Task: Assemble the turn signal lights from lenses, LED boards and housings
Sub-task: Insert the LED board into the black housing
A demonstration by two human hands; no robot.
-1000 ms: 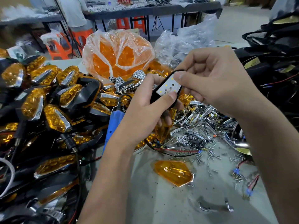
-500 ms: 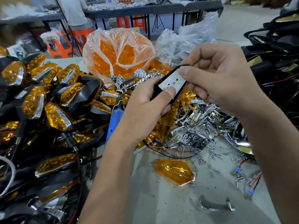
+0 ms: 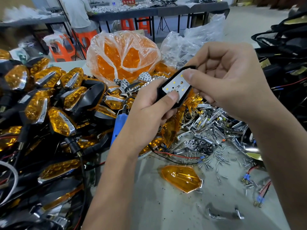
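A black housing point(image 3: 174, 95) sits up in the air in the middle of the view, with a white LED board point(image 3: 177, 84) lying inside it. The left hand point(image 3: 149, 112) grips the housing from about seven o'clock, fingers curled round the back and the thumb pressing on the board's near end. The right hand point(image 3: 227, 80) comes in from three o'clock with its fingers bent, and one fingertip pushes down on the board's far end.

This light looks about half made — the board seems to be going into place, but no lens is on it yet. A loose orange lens point(image 3: 181, 178) lies on the table at six o'clock, likely the next piece. Small screws point(image 3: 221, 161) are spread near it at five o'clock, and red and black wires point(image 3: 179, 157) trail from under the left hand.

Lots of work is done already. A big pile of finished lights point(image 3: 49, 103) fills the nine o'clock side. Plenty is left too — a plastic bag of orange lenses point(image 3: 123, 58) sits at twelve o'clock, shiny chrome parts point(image 3: 207, 123) heap up at four o'clock, and dark housings with wires point(image 3: 282, 52) stack at two o'clock. A blue tool point(image 3: 118, 125) pokes out beside the left wrist.

The grey table point(image 3: 166, 209) is scuffed and dusty. Far back, long tables point(image 3: 149, 10) hold more parts, orange stools point(image 3: 63, 48) stand under them, and a person point(image 3: 78, 12) works there.
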